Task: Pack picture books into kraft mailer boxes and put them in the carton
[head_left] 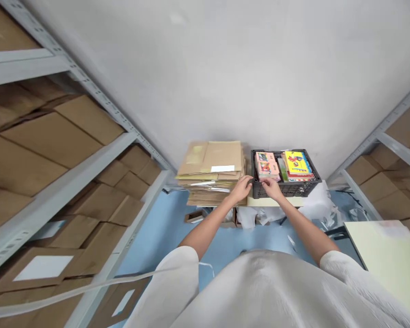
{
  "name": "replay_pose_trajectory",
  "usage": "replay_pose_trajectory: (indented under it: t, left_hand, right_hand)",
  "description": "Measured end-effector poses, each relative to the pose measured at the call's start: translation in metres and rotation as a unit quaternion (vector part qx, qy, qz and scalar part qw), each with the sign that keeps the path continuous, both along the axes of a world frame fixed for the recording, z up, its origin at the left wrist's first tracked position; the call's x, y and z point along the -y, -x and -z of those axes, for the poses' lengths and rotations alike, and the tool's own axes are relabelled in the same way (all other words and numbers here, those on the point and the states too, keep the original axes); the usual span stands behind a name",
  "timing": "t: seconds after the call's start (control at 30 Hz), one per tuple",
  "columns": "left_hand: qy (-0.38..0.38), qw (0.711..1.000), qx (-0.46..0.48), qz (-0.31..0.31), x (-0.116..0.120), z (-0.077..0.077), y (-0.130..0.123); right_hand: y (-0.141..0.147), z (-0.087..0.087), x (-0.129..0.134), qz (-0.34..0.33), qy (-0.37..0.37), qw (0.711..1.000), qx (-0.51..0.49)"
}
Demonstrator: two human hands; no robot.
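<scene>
A black plastic crate (pixel 287 188) stands on a pale table, holding a stack of small pink booklets (pixel 267 165) at its left. Bright yellow and red picture books (pixel 296 163) fill its right part. My left hand (pixel 242 187) is closed at the crate's front left corner, beside a tall stack of flattened cardboard (pixel 212 159). Curled over the front rim, just below the pink booklets, is my right hand (pixel 272 187). The fingertips of both hands are partly hidden.
Metal shelving (pixel 109 171) packed with brown cartons (pixel 54 136) runs along the left, and another rack (pixel 396 150) stands at the right. White plastic wrapping (pixel 319 205) hangs by the table. A pale tabletop (pixel 386 255) lies at lower right. Small boxes (pixel 195 216) sit under the table.
</scene>
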State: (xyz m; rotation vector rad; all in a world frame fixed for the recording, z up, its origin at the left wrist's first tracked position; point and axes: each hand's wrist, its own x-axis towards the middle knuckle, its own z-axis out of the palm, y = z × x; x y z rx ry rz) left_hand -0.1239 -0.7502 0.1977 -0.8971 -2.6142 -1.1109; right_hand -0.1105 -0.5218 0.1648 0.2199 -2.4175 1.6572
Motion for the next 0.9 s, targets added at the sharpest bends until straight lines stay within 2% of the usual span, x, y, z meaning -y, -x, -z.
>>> replay_pose_trajectory:
  t: [0.1, 0.2, 0.37, 0.47, 0.6, 0.77, 0.9]
  left_hand:
    - [0.000, 0.999, -0.027, -0.034, 0.053, -0.012, 0.008]
    - [0.029, 0.997, -0.051, -0.060, 0.096, -0.028, 0.017]
    - [0.151, 0.976, -0.059, -0.148, 0.145, -0.044, 0.041]
    - [0.203, 0.963, -0.029, -0.172, 0.159, -0.043, 0.050]
    - [0.225, 0.957, -0.004, -0.180, 0.165, -0.038, 0.049]
    - [0.212, 0.960, -0.025, -0.180, 0.169, -0.039, 0.044]
    - [0.158, 0.973, -0.053, -0.159, 0.171, -0.039, 0.044]
  right_hand:
    - [0.026, -0.019, 0.052, -0.020, -0.092, 0.994, -0.050]
    - [0.046, -0.041, 0.095, -0.036, -0.190, 0.977, -0.088]
    - [0.067, -0.064, 0.141, 0.011, -0.336, 0.942, -0.013]
    - [0.074, -0.068, 0.154, -0.007, -0.379, 0.925, 0.013]
    - [0.074, -0.072, 0.160, -0.003, -0.396, 0.918, 0.001]
    - [0.069, -0.071, 0.158, -0.008, -0.385, 0.922, -0.040]
    - [0.068, -0.065, 0.153, -0.017, -0.340, 0.938, -0.070]
